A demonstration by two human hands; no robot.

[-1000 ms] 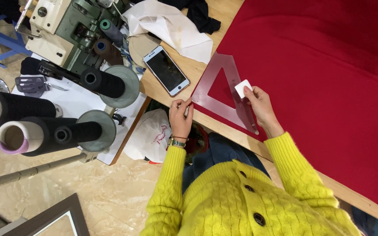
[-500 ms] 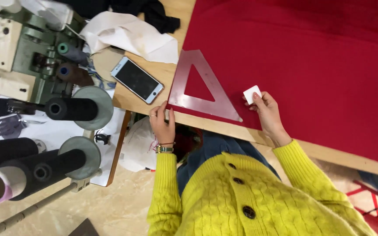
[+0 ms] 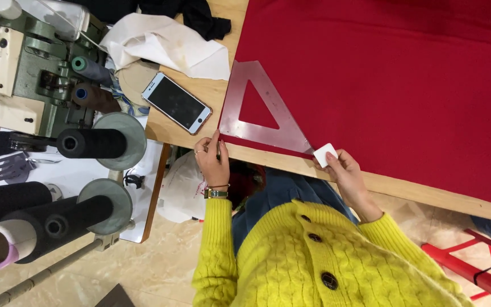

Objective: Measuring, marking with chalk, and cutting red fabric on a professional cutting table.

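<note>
Triangle ruler (image 3: 265, 111) lies flat along red cloth's (image 3: 404, 85) near edge. Left hand (image 3: 212, 162) pins its corner with closed fingers; right hand (image 3: 345, 170) pinches white chalk (image 3: 325, 154) at its other corner, ready for marking.

Just the one camera, strapped to my head and pointing pretty much straight down, so my yellow sweater fills the bottom. It sits close enough to catch both my hands at the wooden table's edge (image 3: 404, 190), with the sewing machine (image 3: 26, 74) off left.
</note>
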